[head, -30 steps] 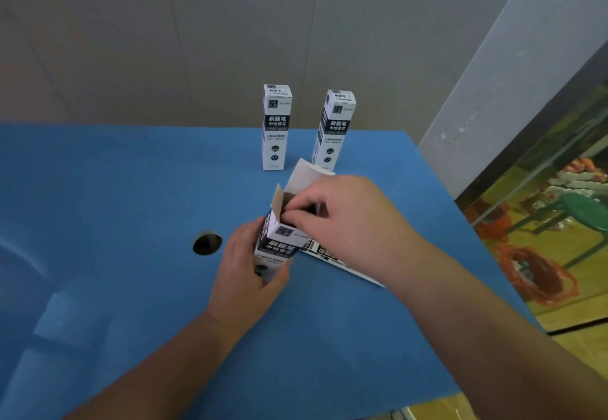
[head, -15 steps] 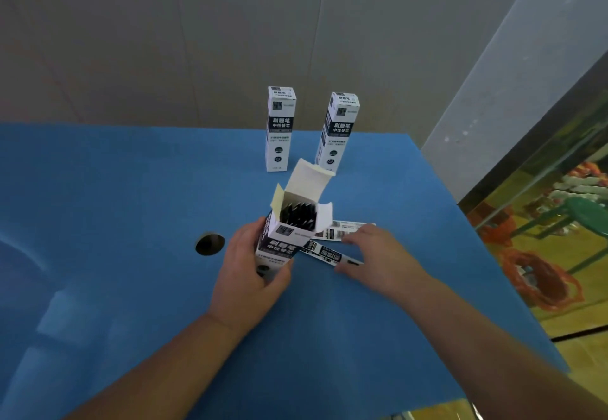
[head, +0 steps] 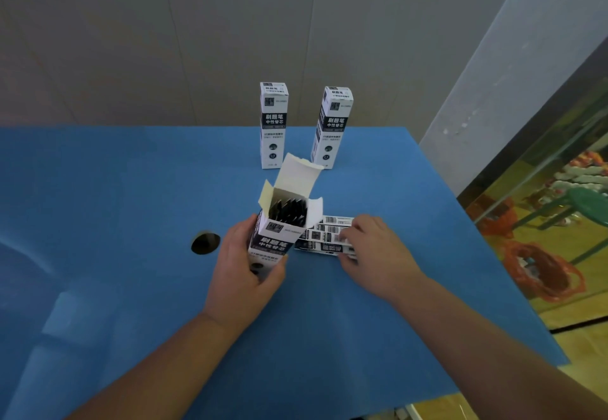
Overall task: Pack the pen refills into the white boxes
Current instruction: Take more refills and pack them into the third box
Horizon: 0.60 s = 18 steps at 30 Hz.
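An open white box (head: 279, 232) with black print stands upright in the middle of the blue table (head: 131, 189), its top flaps raised and dark refills showing inside. My left hand (head: 243, 271) is wrapped around its lower part. Just right of the box, a few packaged pen refills (head: 325, 238) with barcode labels lie flat on the table. My right hand (head: 371, 252) rests on them, fingertips pinching their right ends. Two closed white boxes (head: 273, 127) (head: 332, 128) stand upright at the far edge.
A dark round hole (head: 205, 242) is set in the table left of my left hand. The table's right edge runs diagonally; beyond it is a glass panel with a green stool (head: 589, 202) behind. A grey wall stands behind the table.
My right hand left the mouth of the open box, dropped to the table on the right, and came down onto the loose packaged refills. My left hand kept holding the box.
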Motion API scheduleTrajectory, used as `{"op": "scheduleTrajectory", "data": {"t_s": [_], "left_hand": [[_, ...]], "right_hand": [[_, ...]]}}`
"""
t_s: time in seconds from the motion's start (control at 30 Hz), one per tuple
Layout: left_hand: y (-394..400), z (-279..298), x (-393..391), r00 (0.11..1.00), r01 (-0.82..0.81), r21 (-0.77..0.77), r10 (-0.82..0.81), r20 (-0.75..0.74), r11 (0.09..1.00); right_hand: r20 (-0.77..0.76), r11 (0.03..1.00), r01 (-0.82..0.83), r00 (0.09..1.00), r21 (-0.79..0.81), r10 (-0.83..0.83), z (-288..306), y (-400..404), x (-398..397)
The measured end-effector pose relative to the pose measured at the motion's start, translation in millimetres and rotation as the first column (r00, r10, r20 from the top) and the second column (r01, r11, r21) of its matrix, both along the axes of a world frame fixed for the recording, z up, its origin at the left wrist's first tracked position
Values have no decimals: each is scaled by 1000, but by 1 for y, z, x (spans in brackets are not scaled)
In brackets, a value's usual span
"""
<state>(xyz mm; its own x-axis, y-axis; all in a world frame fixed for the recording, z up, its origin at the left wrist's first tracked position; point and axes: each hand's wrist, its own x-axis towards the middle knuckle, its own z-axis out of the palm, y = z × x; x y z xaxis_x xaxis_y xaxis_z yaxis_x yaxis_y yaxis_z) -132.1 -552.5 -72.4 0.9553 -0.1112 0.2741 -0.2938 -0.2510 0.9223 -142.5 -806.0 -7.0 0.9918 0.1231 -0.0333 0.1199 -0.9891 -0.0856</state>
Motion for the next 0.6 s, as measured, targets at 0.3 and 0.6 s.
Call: {"op": "scheduleTrajectory", "data": {"t_s": [0.3, 0.6], "left_hand": [[0, 0, 0, 1000, -1, 5, 1, -21, 1000], [0, -1, 0, 1000, -6, -9, 6, -7, 1000]], "right_hand": [[-156, 999, -33, 987, -41, 26, 4, -4, 5], [-102, 998, -25, 995, -65, 18, 4, -5, 1]]}}
